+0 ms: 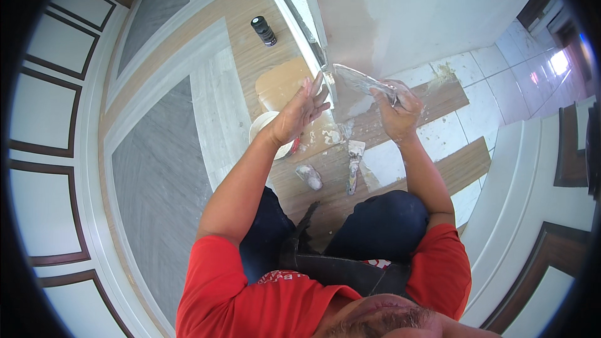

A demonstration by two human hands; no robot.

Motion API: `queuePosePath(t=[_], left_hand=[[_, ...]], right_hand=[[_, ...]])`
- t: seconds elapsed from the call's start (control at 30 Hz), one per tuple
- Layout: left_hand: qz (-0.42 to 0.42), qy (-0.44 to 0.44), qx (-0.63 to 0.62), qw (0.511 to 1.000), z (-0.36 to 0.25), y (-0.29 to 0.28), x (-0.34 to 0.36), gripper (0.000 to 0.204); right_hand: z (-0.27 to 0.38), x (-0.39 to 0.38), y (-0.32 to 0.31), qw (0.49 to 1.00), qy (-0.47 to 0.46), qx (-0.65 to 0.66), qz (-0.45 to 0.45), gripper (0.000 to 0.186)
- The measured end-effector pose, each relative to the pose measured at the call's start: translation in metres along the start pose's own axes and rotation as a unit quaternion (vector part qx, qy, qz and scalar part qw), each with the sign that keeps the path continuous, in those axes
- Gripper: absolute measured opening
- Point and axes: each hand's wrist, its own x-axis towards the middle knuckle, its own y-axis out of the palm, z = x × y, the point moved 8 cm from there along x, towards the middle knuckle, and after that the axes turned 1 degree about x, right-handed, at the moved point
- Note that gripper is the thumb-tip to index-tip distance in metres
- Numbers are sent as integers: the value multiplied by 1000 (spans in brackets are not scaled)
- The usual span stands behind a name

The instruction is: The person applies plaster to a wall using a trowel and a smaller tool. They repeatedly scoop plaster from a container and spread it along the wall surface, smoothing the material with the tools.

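Nearest, a putty knife (354,166) and a small lump (310,176) lie on the floor (163,194) just past the knees. Above them the left hand (300,111) is spread open, fingers straight, holding nothing, over a white bowl (258,130). The right hand (395,111) is closed on a wide scraper (360,79), its blade reaching to the wall (426,12) corner. Farthest, a dark bottle (263,30) stands on the floor.

Door frame (313,37) blocks between hands
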Motion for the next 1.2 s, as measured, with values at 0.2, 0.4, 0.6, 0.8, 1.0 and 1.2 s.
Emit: queuePosePath(t=[0.2,0.4,0.6,0.8,1.0,1.2], left_hand=[[-3,5,0,1000,-2,1,-1,116],[2,4,1,1000,-2,1,0,116],[-1,1,4,1000,3,-2,-1,115],[1,2,-1,1000,1,1,1,114],[3,1,-3,1000,1,1,2,115],[7,4,-6,1000,0,0,2,116]], right_hand=[[5,4,10,1000,-12,-8,8,18],[2,7,2,998,-8,-28,-47,17],[-24,22,-55,977,99,-130,-137,18],[-3,21,-63,990,5,-67,-124,17],[21,23,-7,997,-75,19,19,20],[38,48,-13,997,-65,-26,19,15]])
